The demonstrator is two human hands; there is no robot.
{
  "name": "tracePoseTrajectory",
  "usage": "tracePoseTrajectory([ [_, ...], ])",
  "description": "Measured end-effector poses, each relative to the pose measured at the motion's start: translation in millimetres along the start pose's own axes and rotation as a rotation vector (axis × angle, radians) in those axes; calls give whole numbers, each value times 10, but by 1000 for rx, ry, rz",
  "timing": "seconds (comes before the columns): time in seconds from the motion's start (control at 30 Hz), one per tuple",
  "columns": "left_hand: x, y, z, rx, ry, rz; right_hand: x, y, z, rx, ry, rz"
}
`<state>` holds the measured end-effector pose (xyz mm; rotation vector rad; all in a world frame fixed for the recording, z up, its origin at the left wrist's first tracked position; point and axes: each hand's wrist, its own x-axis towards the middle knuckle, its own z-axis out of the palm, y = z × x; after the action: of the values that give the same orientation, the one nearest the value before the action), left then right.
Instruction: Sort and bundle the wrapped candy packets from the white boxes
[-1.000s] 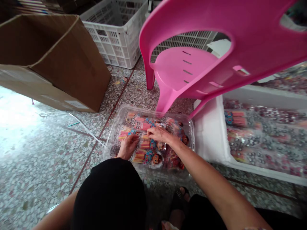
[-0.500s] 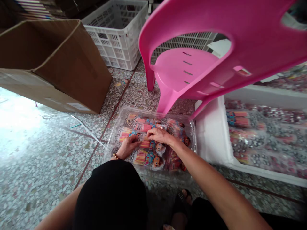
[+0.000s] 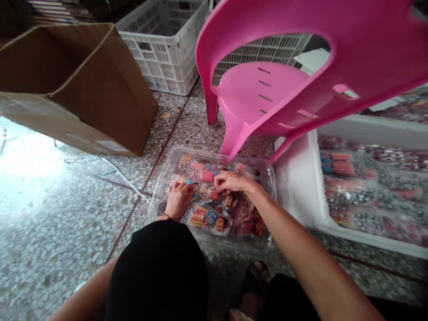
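A clear plastic tray (image 3: 271, 223) on the floor holds several small packets of coloured sticks, each with a cartoon-figure card. My left hand (image 3: 179, 199) rests over the packets on the tray's left side, its fingers loosely spread and bent down at the tips. Just right of it, my right hand (image 3: 231, 182) has thumb and fingers closed on the end of a stick packet (image 3: 211, 193) in the middle row; the fingertips partly cover it. Nearer my knee lies another stick packet (image 3: 207, 217), and a reddish packet (image 3: 247, 223) is at the right.
A pink plastic chair (image 3: 261, 96) stands right behind the tray. To the right is a white foam box (image 3: 301, 187) filled with bagged packets. An open cardboard box (image 3: 110, 98) and a white crate (image 3: 167, 58) are at the left and back. A white strap (image 3: 125, 178) lies on the floor.
My left hand has turned upward and its fingers now lie over the packets. My right hand, with the packet's end, has shifted slightly right. The view has moved a little.
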<state>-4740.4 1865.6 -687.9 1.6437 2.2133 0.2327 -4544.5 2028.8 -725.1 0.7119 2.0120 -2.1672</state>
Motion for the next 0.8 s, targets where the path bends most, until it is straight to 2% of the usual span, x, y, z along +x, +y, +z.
tracePoseTrajectory([
  [0.07,31,46,55,122,-21,-5,3,-21,13,-66,-41,11],
  [0.2,104,108,154,181,-33,0,56,-76,167,-238,-59,39],
  [0.37,157,96,174,96,-41,-57,67,-133,302,-449,5,30],
  [0.53,143,107,134,-3,-64,-60,40,-173,386,-599,1,12],
  [0.67,160,150,90,-66,-73,-153,16,-168,405,-651,56,-16],
  [0.8,178,159,69,-50,-82,-153,-26,-183,375,-611,170,-8],
])
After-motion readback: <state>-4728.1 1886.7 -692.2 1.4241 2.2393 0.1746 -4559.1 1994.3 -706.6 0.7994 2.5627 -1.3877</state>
